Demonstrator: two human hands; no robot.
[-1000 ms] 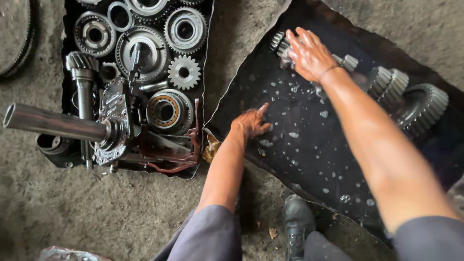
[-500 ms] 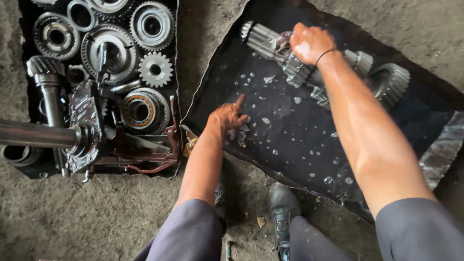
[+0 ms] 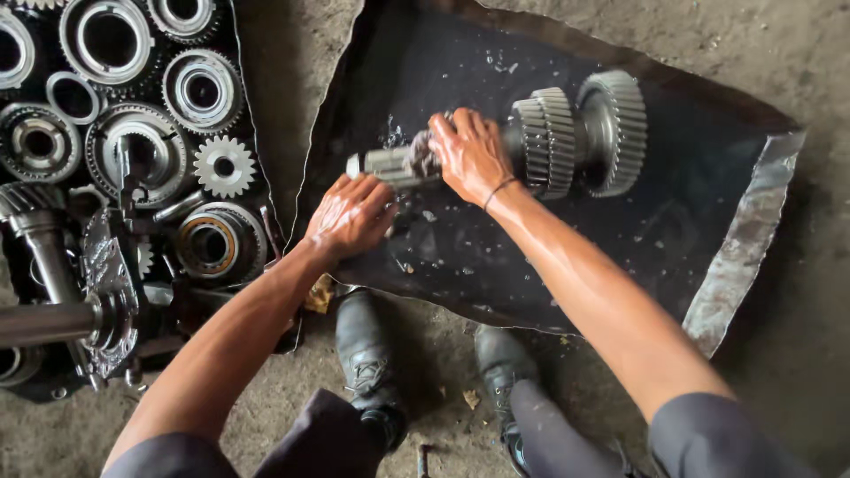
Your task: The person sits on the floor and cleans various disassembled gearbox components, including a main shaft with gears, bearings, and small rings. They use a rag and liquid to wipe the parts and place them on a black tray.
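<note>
head view: both wet hands at a geared shaft over a dark tray.
right hand (image 3: 469, 152) wraps closed around the gear shaft (image 3: 531, 142); left hand (image 3: 352, 214) rests spread near its splined end. shaft lies across the black oily tray (image 3: 735, 265) on a rough concrete floor (image 3: 797, 53); loose gears (image 3: 223, 165) sit left.

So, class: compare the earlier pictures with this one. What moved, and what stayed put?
The right hand has kept its grip on the gear shaft in the dark wash tray. The left hand moved up from the tray's edge to the shaft's splined end. The loose gears in the other tray stayed put.
</note>
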